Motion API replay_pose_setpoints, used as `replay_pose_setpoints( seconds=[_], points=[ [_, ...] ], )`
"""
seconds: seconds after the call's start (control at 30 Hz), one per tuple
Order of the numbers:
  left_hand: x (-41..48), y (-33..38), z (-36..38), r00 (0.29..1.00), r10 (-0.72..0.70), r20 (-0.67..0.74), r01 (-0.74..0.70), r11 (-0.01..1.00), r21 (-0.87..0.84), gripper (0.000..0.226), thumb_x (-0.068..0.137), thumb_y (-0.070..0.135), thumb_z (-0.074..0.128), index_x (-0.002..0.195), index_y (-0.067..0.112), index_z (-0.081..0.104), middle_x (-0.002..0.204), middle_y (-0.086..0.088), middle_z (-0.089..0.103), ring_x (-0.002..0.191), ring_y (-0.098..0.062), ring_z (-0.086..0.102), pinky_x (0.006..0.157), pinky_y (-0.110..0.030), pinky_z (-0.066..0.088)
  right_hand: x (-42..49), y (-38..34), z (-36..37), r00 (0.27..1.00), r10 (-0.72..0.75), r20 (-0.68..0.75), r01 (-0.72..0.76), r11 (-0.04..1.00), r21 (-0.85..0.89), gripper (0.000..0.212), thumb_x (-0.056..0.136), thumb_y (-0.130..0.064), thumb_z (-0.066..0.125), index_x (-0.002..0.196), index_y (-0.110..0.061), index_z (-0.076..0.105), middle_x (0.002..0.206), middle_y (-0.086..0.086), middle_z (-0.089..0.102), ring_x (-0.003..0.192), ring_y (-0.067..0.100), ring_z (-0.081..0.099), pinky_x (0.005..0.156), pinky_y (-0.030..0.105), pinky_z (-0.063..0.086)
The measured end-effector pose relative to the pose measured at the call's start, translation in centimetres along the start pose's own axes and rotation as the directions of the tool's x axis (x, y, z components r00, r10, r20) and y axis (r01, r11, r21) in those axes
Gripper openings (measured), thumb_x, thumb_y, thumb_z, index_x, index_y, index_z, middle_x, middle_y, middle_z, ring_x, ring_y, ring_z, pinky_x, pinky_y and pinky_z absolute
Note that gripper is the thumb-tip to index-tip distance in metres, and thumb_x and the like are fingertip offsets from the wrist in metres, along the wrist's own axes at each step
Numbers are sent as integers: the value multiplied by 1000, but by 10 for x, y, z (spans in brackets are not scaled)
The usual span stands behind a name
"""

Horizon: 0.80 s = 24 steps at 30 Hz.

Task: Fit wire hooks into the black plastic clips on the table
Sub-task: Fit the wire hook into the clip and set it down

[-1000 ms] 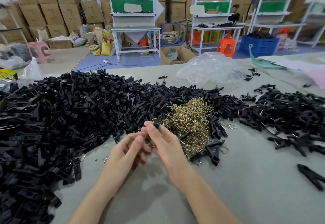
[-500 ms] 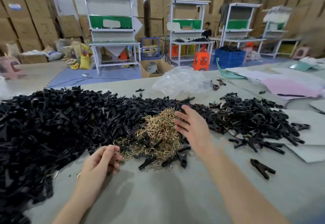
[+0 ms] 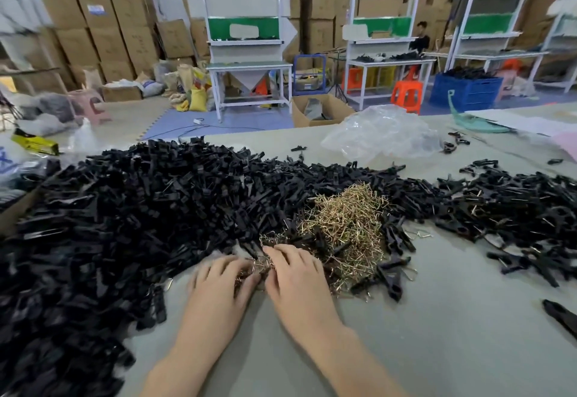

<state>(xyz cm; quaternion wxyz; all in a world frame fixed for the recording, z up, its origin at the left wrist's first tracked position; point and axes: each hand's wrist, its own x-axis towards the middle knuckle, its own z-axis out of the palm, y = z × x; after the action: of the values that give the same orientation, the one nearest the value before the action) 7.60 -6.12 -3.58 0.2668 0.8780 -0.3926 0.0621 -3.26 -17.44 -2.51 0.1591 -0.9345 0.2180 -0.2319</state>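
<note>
A heap of brass-coloured wire hooks [image 3: 349,225] lies in the middle of the grey table [image 3: 452,343]. A large mound of black plastic clips [image 3: 125,225] spreads to its left and behind it. A second spread of clips [image 3: 515,209], some with wire showing, lies to the right. Both hands are at the heap's near-left edge. My left hand [image 3: 218,284] curls its fingers round a small clump of hooks. My right hand [image 3: 293,275] has bent fingers with their tips in the same clump; its grip is hidden.
A crumpled clear plastic bag [image 3: 381,134] lies at the table's far side. One loose clip [image 3: 559,315] lies near the right edge. Bare table stretches in front of and to the right of my hands. Beyond stand white workbenches, cardboard boxes and a blue crate [image 3: 465,90].
My right hand has come back from the right-hand spread of clips to the near-left edge of the hook heap. My left hand moved forward into the hooks. The clip held earlier is gone.
</note>
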Motion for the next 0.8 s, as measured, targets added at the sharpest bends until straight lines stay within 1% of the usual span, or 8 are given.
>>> replay_pose_setpoints(
  seconds=[0.13, 0.3, 0.43, 0.5, 0.6, 0.7, 0.73, 0.8],
  points=[
    [2, -3, -6, 994, 108, 15, -108, 994, -31, 17, 93, 42, 65, 107, 33, 71, 113, 17, 63, 110, -18, 55, 97, -44, 40, 0, 5, 1, 1000, -22, 4, 22, 1000, -6, 35, 103, -30, 45, 136, -27, 58, 144, -7, 48, 131, 15, 43, 112, 30, 31],
    [5, -8, -8, 988, 149, 33, -147, 987, -70, 14, 90, 39, 70, 103, 37, 67, 108, 29, 56, 110, -10, 52, 96, -38, 39, 7, 11, -3, 999, 38, -10, -37, 997, 67, 35, 106, -31, 42, 138, -25, 56, 141, -7, 47, 125, 10, 44, 110, 25, 31],
    [7, -6, -8, 995, -67, -76, 39, 943, -329, 25, 89, 28, 70, 92, 46, 53, 94, 29, 58, 96, 6, 55, 82, -6, 38, 10, 12, -1, 999, 44, 19, -44, 999, -6, 41, 107, -35, 42, 147, -31, 43, 135, -10, 49, 120, 11, 43, 106, 25, 33],
    [8, -4, -9, 982, -156, -109, 98, 906, -412, 21, 91, 34, 66, 93, 50, 54, 94, 26, 63, 96, 11, 54, 78, -1, 36, 11, 12, 1, 999, 46, 4, -46, 999, -25, 42, 106, -35, 43, 148, -31, 41, 127, -9, 50, 114, 12, 43, 103, 25, 34],
    [8, 2, -12, 967, -218, -132, 110, 824, -556, 20, 96, 33, 62, 104, 50, 57, 105, 30, 65, 98, 7, 60, 80, -3, 41, 10, 13, 2, 998, 53, -15, -53, 998, -23, 41, 105, -33, 47, 146, -27, 47, 118, -7, 51, 109, 14, 44, 99, 27, 37],
    [8, 6, -13, 966, -234, -111, 115, 771, -627, 28, 97, 24, 61, 116, 45, 60, 114, 22, 67, 102, 1, 63, 87, -15, 47, 10, 14, 1, 999, 46, -17, -46, 999, -9, 38, 103, -29, 52, 141, -27, 54, 115, -6, 50, 107, 14, 44, 98, 30, 39],
    [8, 7, -14, 967, -235, -97, 117, 750, -651, 29, 97, 22, 62, 115, 45, 62, 114, 20, 68, 100, -1, 64, 86, -16, 47, 10, 13, 1, 998, 46, -30, -45, 998, 38, 36, 102, -28, 54, 138, -28, 57, 114, -8, 50, 107, 12, 44, 98, 29, 39],
    [8, 8, -18, 971, -230, -62, 117, 686, -718, 32, 95, 16, 65, 112, 43, 67, 108, 16, 70, 91, -3, 66, 82, -16, 48, 13, 11, -2, 992, 101, -78, -78, 962, 263, 31, 100, -24, 60, 130, -30, 62, 112, -13, 52, 108, 4, 47, 98, 22, 41]
  ],
)
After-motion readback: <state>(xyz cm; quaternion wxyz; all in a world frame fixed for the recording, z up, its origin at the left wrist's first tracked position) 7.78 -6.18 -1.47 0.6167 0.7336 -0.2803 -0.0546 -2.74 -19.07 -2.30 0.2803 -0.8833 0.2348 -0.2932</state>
